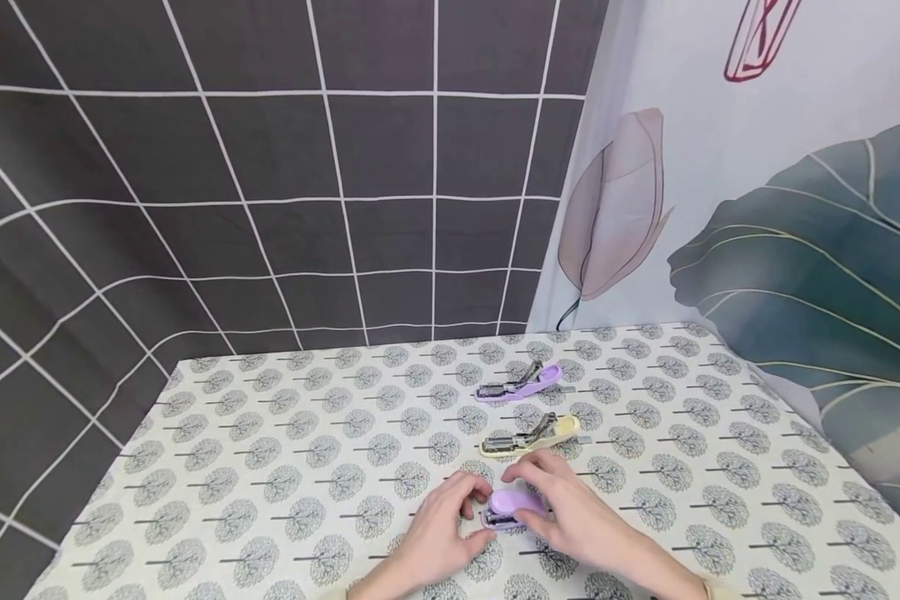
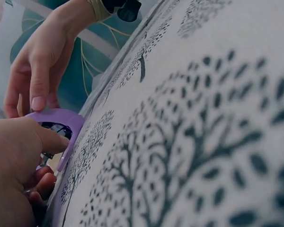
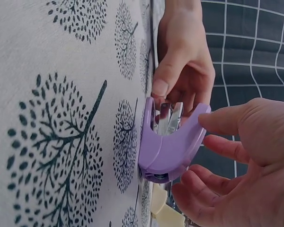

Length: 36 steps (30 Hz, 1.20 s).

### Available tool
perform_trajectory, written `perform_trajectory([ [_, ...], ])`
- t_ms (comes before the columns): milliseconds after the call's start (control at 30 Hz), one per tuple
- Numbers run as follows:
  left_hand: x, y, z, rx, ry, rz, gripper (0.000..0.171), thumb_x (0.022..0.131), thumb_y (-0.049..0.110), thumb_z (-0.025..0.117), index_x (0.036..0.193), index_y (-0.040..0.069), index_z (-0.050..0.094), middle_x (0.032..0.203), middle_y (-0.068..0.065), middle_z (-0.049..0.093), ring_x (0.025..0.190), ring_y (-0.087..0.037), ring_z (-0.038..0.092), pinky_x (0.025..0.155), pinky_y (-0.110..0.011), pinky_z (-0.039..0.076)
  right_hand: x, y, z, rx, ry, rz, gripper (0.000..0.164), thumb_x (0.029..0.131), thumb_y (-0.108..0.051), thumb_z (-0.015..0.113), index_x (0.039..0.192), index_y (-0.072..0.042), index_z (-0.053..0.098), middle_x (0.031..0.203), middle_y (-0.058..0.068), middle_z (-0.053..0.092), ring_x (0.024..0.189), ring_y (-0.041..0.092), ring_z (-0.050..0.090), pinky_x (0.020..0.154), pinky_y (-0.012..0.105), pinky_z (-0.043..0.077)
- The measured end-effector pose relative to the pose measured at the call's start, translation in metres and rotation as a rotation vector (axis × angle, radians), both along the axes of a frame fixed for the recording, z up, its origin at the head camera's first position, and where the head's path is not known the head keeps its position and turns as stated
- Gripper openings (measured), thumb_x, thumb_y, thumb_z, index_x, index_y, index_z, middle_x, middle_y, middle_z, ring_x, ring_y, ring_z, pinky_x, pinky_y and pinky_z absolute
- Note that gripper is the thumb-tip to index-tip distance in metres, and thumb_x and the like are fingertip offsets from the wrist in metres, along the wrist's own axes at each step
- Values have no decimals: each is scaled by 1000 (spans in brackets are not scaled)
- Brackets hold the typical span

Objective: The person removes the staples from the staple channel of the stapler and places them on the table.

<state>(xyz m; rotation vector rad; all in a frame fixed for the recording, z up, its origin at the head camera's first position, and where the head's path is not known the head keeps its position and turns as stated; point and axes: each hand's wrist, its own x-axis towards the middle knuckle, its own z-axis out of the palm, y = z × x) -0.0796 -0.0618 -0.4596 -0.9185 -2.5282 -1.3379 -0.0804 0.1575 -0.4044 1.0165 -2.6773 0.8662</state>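
Note:
A small purple stapler rests on the patterned tablecloth between both hands. My right hand reaches round it, its thumb along the near side and a bent index finger on the far side. In the right wrist view that hand's thumb touches the upper handle of the stapler, with the other fingers by its back. My left hand is at the stapler's front end, thumb and curled fingers apart. The left wrist view shows the left hand beside the stapler's mouth; whether it grips anything is hidden.
Beyond the hands lies a pale yellow stapler, folded open with its metal parts showing. Farther back is another opened purple stapler. A dark gridded curtain and a leaf-printed curtain hang behind the table.

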Motion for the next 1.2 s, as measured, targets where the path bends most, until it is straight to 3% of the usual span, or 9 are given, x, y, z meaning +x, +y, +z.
perform_trajectory([
  [400, 1, 3, 0, -61, -2, 40, 31, 74, 4, 83, 98, 16, 69, 89, 14, 59, 76, 1, 49, 65, -16, 43, 0, -5, 2, 24, -51, 6, 37, 79, -4, 80, 110, -20, 67, 106, -7, 57, 93, 12, 56, 77, 31, 54],
  [933, -2, 3, -2, -65, -24, 54, 26, 75, 7, 84, 94, 18, 70, 84, 15, 57, 72, 2, 47, 63, -16, 42, -2, -11, 5, 97, -41, -1, 36, 79, -8, 80, 113, -9, 69, 97, -4, 60, 86, 10, 58, 75, 30, 55],
  [1200, -2, 4, -1, -64, -30, 50, 25, 75, 6, 84, 93, 17, 70, 81, 14, 56, 69, 1, 45, 60, -16, 40, -1, -13, 4, 123, -19, 1, 36, 80, -8, 80, 113, -9, 69, 96, -3, 61, 85, 10, 57, 72, 29, 54],
])
